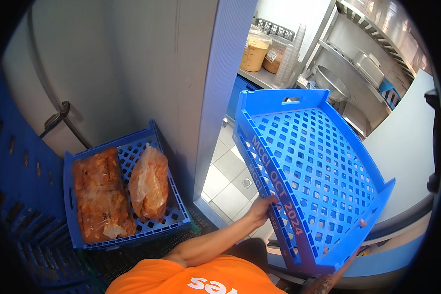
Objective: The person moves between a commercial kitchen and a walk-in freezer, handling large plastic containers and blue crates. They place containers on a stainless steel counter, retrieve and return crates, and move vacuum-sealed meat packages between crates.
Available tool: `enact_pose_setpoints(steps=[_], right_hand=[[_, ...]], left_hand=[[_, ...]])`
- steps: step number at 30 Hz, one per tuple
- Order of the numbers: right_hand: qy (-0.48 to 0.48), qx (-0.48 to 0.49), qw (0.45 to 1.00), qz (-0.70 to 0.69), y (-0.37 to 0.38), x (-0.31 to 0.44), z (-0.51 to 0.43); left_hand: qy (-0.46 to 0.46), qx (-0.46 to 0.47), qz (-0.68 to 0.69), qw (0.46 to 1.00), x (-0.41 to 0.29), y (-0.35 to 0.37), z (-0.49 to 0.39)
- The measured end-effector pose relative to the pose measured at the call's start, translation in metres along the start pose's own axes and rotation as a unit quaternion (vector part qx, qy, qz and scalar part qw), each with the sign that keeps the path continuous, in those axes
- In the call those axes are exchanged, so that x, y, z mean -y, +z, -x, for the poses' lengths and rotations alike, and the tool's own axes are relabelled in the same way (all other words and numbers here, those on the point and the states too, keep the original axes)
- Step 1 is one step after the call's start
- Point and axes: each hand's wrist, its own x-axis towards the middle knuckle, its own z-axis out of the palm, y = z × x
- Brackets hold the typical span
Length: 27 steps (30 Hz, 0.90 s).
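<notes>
Two blue plastic crates, stacked one in the other, tilt in front of me on the right; the upper crate (312,161) has a perforated base and holds nothing. My left hand (262,210) grips their left long side, its fingers curled over the lower crate's edge. My right hand (362,223) is mostly hidden beneath and behind the crate; a fingertip or two show at the near right wall. To the left stands another blue crate (191,217), holding clear bags of orange-red marinated meat (103,194) and a single smaller bag (149,183).
Blue crates (25,183) are stacked at the far left. A doorframe (213,103) divides the panelled space from a tiled floor (228,163). Beyond are a steel counter (259,77) with food tubs (255,51), stacked clear cups (289,60) and steel shelving. A door stands at right (400,136).
</notes>
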Motion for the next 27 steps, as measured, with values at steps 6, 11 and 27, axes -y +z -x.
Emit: enact_pose_setpoints(steps=[6, 11, 27], right_hand=[[0.003, 0.018, 1.000, 0.014, 0.019, -0.009, -0.051], [0.022, 0.073, 0.997, 0.029, 0.048, -0.033, -0.117], [0.116, 0.256, 0.960, -0.023, 0.151, -0.174, -0.480]], left_hand=[[0.000, 0.013, -0.015, 1.000, -0.027, -0.009, -0.052], [0.059, -0.029, -0.002, 0.998, -0.048, -0.012, -0.093], [0.205, -0.154, -0.062, 0.965, -0.101, -0.148, -0.306]])
